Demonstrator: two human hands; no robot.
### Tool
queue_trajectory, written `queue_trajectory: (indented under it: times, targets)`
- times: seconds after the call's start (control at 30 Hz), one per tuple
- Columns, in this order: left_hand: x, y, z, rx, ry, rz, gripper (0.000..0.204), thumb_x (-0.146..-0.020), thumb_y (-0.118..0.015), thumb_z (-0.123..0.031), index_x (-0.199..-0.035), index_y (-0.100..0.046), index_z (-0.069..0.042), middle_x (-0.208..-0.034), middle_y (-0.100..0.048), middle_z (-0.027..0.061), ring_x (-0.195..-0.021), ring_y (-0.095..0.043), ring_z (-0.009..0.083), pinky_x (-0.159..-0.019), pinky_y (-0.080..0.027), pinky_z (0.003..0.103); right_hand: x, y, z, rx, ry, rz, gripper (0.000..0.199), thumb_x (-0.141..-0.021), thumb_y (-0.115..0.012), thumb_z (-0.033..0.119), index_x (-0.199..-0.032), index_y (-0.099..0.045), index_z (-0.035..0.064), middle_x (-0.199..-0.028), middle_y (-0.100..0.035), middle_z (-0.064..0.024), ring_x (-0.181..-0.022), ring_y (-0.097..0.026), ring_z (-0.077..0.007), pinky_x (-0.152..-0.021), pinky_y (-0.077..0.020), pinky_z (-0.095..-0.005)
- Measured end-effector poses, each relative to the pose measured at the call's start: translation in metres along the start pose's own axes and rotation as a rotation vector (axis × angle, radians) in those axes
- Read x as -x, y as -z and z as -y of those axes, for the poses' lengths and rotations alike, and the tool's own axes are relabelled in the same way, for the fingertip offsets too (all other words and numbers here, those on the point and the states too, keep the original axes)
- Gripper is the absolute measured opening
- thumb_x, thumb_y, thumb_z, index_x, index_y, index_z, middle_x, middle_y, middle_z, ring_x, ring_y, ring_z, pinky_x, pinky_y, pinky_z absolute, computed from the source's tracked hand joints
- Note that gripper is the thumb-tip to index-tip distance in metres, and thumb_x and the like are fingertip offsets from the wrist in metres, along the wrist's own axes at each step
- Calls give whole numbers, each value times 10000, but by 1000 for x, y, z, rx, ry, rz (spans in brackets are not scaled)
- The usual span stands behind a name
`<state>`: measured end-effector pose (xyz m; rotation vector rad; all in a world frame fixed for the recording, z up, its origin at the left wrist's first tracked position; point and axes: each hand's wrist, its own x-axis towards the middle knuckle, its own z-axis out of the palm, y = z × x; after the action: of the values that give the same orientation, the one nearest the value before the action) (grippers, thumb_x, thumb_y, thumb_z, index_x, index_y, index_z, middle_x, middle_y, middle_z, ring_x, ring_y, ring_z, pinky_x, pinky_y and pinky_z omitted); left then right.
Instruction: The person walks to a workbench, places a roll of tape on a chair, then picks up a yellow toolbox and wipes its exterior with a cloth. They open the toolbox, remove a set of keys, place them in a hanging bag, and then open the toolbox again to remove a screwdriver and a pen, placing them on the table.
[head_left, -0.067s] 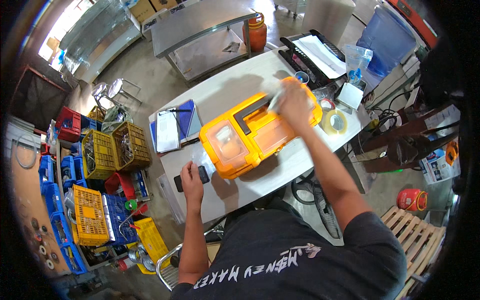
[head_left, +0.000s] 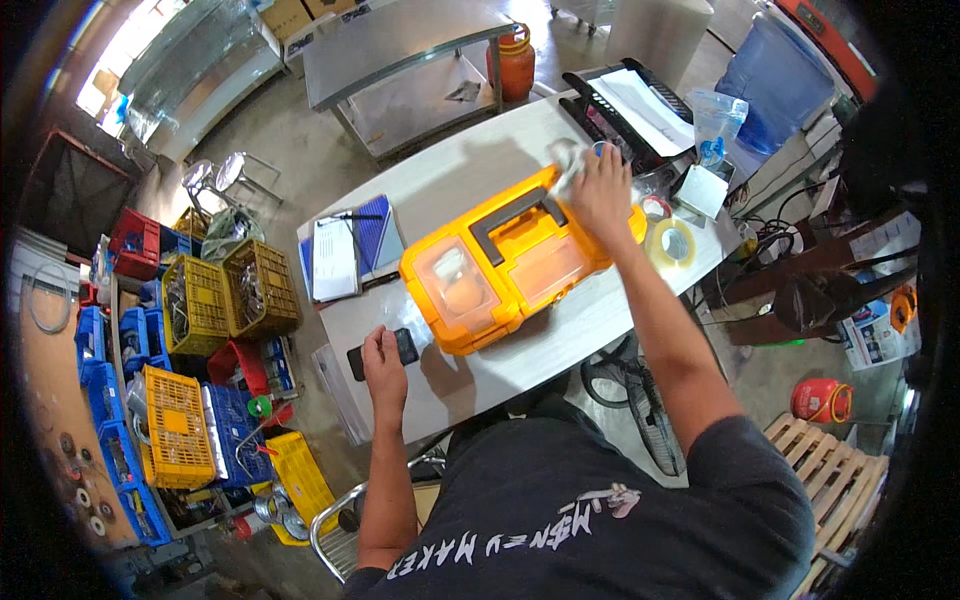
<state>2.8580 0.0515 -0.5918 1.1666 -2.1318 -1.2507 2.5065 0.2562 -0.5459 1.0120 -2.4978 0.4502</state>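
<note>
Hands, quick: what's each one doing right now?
Left hand: resting on the black phone on the table; grip cannot be told.
Right hand: closed on a pale cloth, pressed on the yellow toolbox.

Two hands are working at the table: one left hand (head_left: 383, 362) is resting by one black phone (head_left: 383, 352), and one right hand (head_left: 601, 190) is pressing one crumpled cloth (head_left: 566, 161) onto one yellow toolbox (head_left: 515, 258). Two tape rolls are lying beside it, a large pale one (head_left: 673, 242) and a small red-rimmed one (head_left: 655, 208), with one clipboard (head_left: 334, 258) sitting further left. On the floor, two woven yellow baskets (head_left: 228, 288) are standing together, and one orange canister (head_left: 512, 60) is waiting behind.
</note>
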Motion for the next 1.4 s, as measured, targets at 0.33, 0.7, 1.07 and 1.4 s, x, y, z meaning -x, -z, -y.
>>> queue_trajectory:
  times: [0.33, 0.7, 1.07, 1.4]
  targets:
    - [-11, -51, -47, 416, -127, 208, 587, -1096, -481, -272, -1578, -306, 14, -1487, -479, 265, -1321, -528, 367, -1120, -407, 415, 4, -43, 82, -431, 255, 113, 439, -975, -544, 247, -1335, -602, 0, -1335, -632, -229, -1297, -576, -364, -1129, -411, -509]
    - [-7, -70, -47, 51, -227, 184, 722, -1114, -346, -380, -1637, -72, 34, -1686, -156, 282, -1562, -185, 412, -1269, -167, 445, 29, -57, 155, -456, 176, 177, 487, -894, -627, 232, -1322, -622, -1, -1364, -626, -231, -1335, -531, -399, -1209, -319, -503]
    - [-3, -79, -41, 111, -276, 105, 637, -1119, -304, -311, -1651, -112, -20, -1603, -308, 285, -1462, -345, 421, -1218, -263, 462, 2, -19, -73, 239, -308, 51, 586, -982, -507, 281, -1476, -473, -33, -1587, -400, -288, -1495, -350, -446, -1220, -268, -574]
    - [-9, -59, -26, 631, -2, 211, 612, -1144, -270, -398, -1638, -235, -40, -1603, -396, 200, -1423, -441, 312, -1193, -322, 406, 117, 11, 119, -451, 303, 232, 502, -927, -578, 193, -1424, -596, 123, -1473, -539, -199, -1438, -456, -357, -1209, -299, -495]
